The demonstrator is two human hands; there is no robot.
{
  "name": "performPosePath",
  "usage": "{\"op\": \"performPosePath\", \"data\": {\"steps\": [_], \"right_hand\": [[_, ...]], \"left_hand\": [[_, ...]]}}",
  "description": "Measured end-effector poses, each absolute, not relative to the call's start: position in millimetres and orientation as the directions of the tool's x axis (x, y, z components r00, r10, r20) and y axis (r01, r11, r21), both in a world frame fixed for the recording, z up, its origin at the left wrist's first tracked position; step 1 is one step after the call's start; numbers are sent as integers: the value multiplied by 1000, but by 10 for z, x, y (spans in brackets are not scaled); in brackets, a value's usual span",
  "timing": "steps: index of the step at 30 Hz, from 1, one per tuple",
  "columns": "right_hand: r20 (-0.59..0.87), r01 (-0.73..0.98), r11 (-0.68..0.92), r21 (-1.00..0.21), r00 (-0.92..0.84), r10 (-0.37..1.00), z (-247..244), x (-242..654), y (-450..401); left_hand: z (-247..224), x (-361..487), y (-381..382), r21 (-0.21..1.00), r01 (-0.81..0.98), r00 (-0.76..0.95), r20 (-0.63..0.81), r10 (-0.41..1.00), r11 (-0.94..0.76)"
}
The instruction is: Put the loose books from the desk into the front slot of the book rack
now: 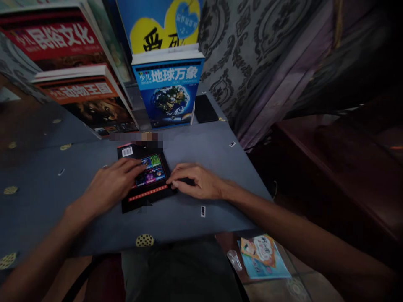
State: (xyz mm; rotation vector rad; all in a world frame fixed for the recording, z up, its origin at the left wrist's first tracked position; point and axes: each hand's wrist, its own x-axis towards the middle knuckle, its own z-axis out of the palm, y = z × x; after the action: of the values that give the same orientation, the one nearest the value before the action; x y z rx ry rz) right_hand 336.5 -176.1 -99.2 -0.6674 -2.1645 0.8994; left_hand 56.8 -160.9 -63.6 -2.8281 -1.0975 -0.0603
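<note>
A book with a black back cover (pixel 145 203) lies on the table, its barcode label near the top left and small colourful pictures in the middle. My left hand (pixel 118 178) rests flat across the left part of this cover, fingers stretched out over the pictures. At the book's right edge, my right hand (pixel 198 180) is closed, with thumb and fingertips pinched together on the edge. Part of the cover is hidden under my left hand.
Behind the book stand a blue book with a globe (pixel 171 98), an orange animal book (pixel 91 102) and a red book (pixel 59 40). A dark flat object (pixel 206 109) lies beside them. Below the table's right side are a light-blue book (pixel 267 264) and a clear plastic item (pixel 234 260).
</note>
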Motion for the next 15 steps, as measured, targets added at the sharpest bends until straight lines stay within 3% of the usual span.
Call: {"op": "performPosePath", "data": {"steps": [3,7,15], "right_hand": [[470,209,669,-713,-566,678,-1061,3347,-1729],[414,377,646,-664,-533,738,-1139,3334,-1665],[371,434,651,-623,-569,734,-1145,3329,-1655]], "left_hand": [[-600,247,-1431,-192,743,657,29,753,-641],[-549,65,-1315,-283,618,756,-40,653,-734],[-551,264,-1272,-268,432,881,-80,467,-861]]}}
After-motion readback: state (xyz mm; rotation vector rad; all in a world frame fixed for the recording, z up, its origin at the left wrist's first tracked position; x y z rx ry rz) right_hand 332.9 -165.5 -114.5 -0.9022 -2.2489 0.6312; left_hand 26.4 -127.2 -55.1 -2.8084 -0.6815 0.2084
